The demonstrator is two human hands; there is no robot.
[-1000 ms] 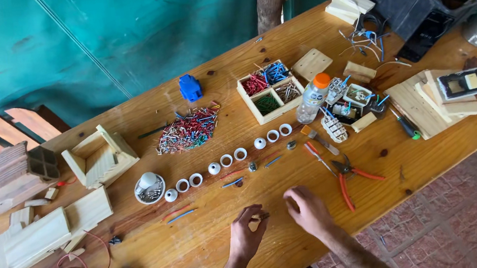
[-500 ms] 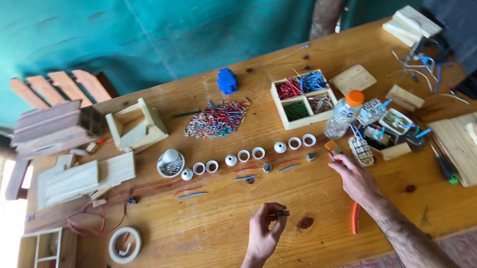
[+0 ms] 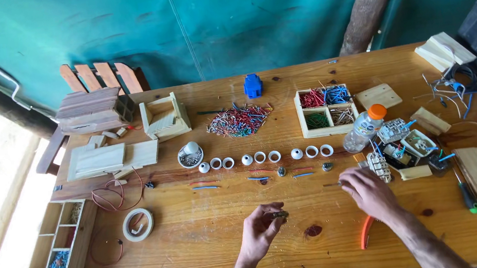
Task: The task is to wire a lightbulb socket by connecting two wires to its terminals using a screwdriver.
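Pinching a small dark part (image 3: pixel 280 214) as before, left hand (image 3: pixel 261 231); right hand (image 3: pixel 369 191) lower now, fingertips on a thin pin (image 3: pixel 332 185).

Open wood was left on the near tabletop (image 3: pixel 202 242) between the tape roll (image 3: pixel 137 224) and the left hand (image 3: pixel 262 231), and a hand could be passed there freely. Straight ahead, the way was barred by a row of white rings (image 3: pixel 264 157) with short wire pieces (image 3: pixel 254 178) laid just before it. To the right, the path was crowded by the right hand (image 3: pixel 369 191), the orange-handled pliers (image 3: pixel 367 232) beside it, and the cluster of switch parts (image 3: pixel 403 147) with a plastic bottle (image 3: pixel 364 129) standing upright. A gap was seen between the wire pile (image 3: pixel 239 120) and the compartment box (image 3: pixel 325 110).
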